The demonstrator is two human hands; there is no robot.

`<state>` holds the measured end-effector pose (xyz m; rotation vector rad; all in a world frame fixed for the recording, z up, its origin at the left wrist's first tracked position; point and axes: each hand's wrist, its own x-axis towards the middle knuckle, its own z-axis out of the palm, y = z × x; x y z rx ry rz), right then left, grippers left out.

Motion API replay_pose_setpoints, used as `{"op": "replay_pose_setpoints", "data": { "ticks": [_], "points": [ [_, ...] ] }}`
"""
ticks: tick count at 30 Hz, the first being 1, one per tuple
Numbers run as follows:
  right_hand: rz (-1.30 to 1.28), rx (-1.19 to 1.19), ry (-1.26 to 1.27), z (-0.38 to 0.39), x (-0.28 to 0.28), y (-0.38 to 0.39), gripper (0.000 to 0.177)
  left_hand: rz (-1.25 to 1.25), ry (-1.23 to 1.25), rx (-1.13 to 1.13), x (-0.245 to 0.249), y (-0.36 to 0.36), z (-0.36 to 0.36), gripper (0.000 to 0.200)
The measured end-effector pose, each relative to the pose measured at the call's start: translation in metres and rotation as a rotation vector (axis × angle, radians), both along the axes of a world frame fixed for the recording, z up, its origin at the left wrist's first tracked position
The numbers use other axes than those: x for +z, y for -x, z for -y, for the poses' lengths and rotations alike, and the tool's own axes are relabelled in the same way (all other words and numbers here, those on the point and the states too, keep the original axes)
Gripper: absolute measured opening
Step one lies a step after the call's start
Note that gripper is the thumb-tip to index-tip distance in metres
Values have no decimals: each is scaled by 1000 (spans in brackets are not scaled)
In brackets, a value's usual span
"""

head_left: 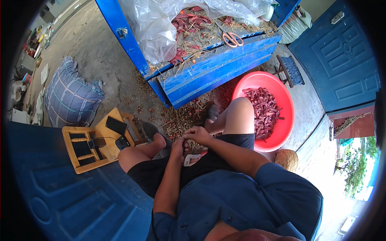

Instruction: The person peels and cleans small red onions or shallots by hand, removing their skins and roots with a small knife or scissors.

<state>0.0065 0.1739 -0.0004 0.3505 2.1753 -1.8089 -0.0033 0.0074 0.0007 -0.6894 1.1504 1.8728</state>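
Note:
I sit with both hands together between my knees. My left hand (177, 147) and my right hand (198, 135) touch, and their fingers pinch a small red chili pepper (186, 145) that is mostly hidden by the fingers. To the right of my right knee stands a red plastic basin (288, 120) holding several cut red chili pieces (263, 107). Ahead of me is a blue cart bed (209, 68) with a pile of dried chilies and stems (193, 28), partly under a clear plastic sheet (155, 28). Orange-handled scissors (232, 39) lie on the cart's edge.
Loose stems and chili scraps (183, 116) litter the ground at my feet. At left a wooden stool (80, 160) carries a black phone (116, 125), with a checked sack (70, 94) behind it. A small stool (291, 70), a blue door (341, 60) and a round woven object (286, 160) are at right.

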Motion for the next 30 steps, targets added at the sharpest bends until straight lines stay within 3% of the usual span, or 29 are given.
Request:
{"op": "replay_pose_setpoints", "data": {
  "ticks": [6,10,13,15,23,30],
  "points": [
    [-284,313,-235,-10,6,14,17,-2,10,-12,-14,0,2,13],
    [-260,357,-273,-11,5,17,17,26,-16,-25,-6,1,1,11],
    [-114,196,-129,-9,6,19,19,18,-31,17,0,8,-3,11],
    [171,-10,185,-11,6,21,20,18,-46,39,-1,9,-4,12],
    [151,-104,195,-4,0,18,20,-106,-63,74,12,7,-11,15],
    [266,-372,499,-7,3,13,15,-157,-94,74,1,5,-21,14]
  ]
}}
